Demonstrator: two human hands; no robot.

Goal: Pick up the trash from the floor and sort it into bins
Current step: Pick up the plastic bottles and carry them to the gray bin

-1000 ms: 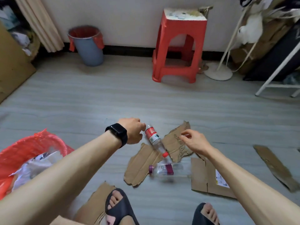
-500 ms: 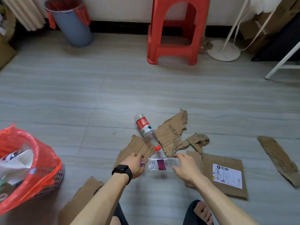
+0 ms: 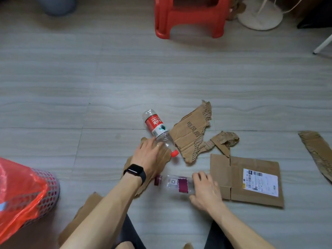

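Note:
Two clear plastic bottles lie on the grey floor. The red-label bottle [image 3: 156, 127] has a red cap and points toward me. My left hand [image 3: 150, 158], with a black watch on the wrist, lies over a cardboard scrap [image 3: 164, 159], and its outstretched fingers touch this bottle's neck. The purple-label bottle [image 3: 175, 183] lies crosswise nearer to me. My right hand [image 3: 205, 190] grips its base end, fingers over the top and thumb beneath. Torn cardboard [image 3: 191, 134] lies just right of the red-label bottle.
A mesh basket lined with a red bag [image 3: 23, 193] stands at the left. A flat cardboard box with a shipping label [image 3: 251, 180] lies right of my right hand, and a cardboard strip [image 3: 318, 153] lies at the far right. Further back stand a red stool [image 3: 190, 17], a grey bin [image 3: 57, 5] and a white stand base [image 3: 260, 17].
My left hand has moved from the purple-label bottle's cap up to the red-label bottle. My right hand stays at the purple-label bottle's base end. The view has tilted down and closer.

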